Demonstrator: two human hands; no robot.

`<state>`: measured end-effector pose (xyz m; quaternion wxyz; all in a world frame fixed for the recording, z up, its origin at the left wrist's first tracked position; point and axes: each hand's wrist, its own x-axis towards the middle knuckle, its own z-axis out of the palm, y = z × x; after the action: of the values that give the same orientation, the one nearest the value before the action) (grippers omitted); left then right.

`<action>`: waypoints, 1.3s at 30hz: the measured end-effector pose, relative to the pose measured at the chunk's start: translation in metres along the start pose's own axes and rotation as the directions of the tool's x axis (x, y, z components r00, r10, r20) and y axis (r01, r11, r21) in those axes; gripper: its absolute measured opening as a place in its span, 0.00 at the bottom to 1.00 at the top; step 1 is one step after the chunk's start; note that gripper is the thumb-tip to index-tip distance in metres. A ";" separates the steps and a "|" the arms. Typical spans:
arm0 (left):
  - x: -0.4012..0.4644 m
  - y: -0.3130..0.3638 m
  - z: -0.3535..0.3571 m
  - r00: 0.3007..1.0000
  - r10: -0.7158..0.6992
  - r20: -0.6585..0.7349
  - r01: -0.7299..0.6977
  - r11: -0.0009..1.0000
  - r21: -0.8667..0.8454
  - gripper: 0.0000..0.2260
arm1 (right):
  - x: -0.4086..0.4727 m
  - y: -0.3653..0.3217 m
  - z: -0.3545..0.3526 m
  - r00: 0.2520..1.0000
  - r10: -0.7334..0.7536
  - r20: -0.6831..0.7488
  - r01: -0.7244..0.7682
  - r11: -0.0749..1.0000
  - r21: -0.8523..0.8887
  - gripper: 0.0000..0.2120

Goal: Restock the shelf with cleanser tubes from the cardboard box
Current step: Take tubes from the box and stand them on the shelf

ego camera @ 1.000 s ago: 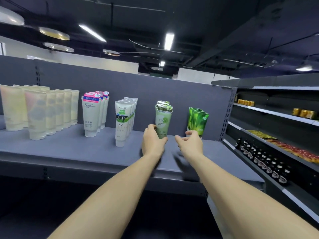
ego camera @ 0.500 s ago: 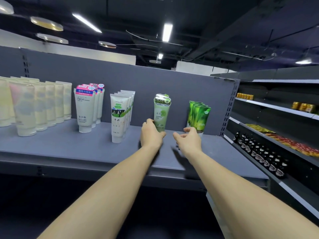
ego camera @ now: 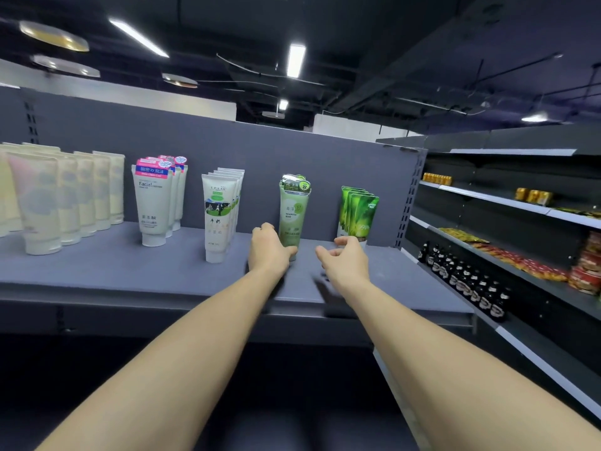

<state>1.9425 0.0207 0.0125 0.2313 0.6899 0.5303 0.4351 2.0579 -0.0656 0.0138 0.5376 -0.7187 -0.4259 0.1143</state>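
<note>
Gripping the base of the pale green tube (ego camera: 293,213) as in the earlier frames, the left hand (ego camera: 269,248) keeps it upright on the grey shelf (ego camera: 130,271); the right hand (ego camera: 344,259) has drifted slightly rightward, fingers loosely spread, holding nothing. Bright green tubes (ego camera: 359,213) stand just behind the right hand. White tubes (ego camera: 219,219) stand left of the held tube. A side rack (ego camera: 520,288) carries dark bottles (ego camera: 465,281) under ceiling strip lights (ego camera: 296,60).
</note>
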 end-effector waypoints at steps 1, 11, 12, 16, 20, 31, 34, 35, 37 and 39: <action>-0.004 -0.001 -0.005 1.000 0.008 -0.003 -0.008 1.000 0.005 0.26 | -0.006 -0.001 -0.001 1.000 0.003 0.003 -0.003 1.000 0.007 0.20; -0.071 0.001 -0.053 0.995 0.091 -0.039 -0.086 0.990 0.112 0.15 | -0.068 -0.018 -0.024 1.000 0.007 0.030 -0.008 0.999 0.041 0.19; -0.080 0.001 -0.058 0.995 0.086 -0.040 -0.081 0.990 0.120 0.15 | -0.077 -0.019 -0.027 0.999 0.005 0.034 -0.007 0.999 0.042 0.19; -0.121 0.002 -0.079 0.997 0.068 -0.032 -0.062 0.985 0.159 0.12 | -0.116 -0.021 -0.041 0.998 -0.004 0.061 0.001 0.999 0.047 0.17; -0.167 -0.004 -0.098 0.998 0.053 -0.014 -0.050 0.981 0.188 0.10 | -0.156 -0.017 -0.048 0.997 -0.006 0.080 0.004 1.000 0.030 0.17; -0.272 -0.083 -0.119 0.989 -0.083 0.121 0.060 0.981 0.185 0.20 | -0.259 0.037 -0.021 0.958 0.147 0.244 -0.162 0.986 0.039 0.30; -0.291 -0.115 -0.115 0.976 -0.147 0.161 0.114 0.973 0.200 0.20 | -0.278 0.057 -0.005 0.938 0.199 0.284 -0.213 0.977 0.018 0.30; -0.295 -0.126 -0.113 0.971 -0.166 0.174 0.129 0.970 0.206 0.20 | -0.282 0.062 0.002 0.932 0.216 0.292 -0.228 0.974 0.009 0.30; -0.301 -0.148 -0.109 0.960 -0.198 0.200 0.155 0.965 0.214 0.20 | -0.289 0.074 0.016 0.920 0.247 0.304 -0.253 0.967 -0.022 0.30; -0.303 -0.171 -0.105 0.948 -0.227 0.223 0.179 0.960 0.214 0.20 | -0.295 0.086 0.033 0.909 0.277 0.311 -0.274 0.960 -0.054 0.31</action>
<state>1.7448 -0.2208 -0.1746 0.2712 0.6989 0.6054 0.2673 1.8988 -0.2652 -0.1609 0.4380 -0.7463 -0.4012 0.3003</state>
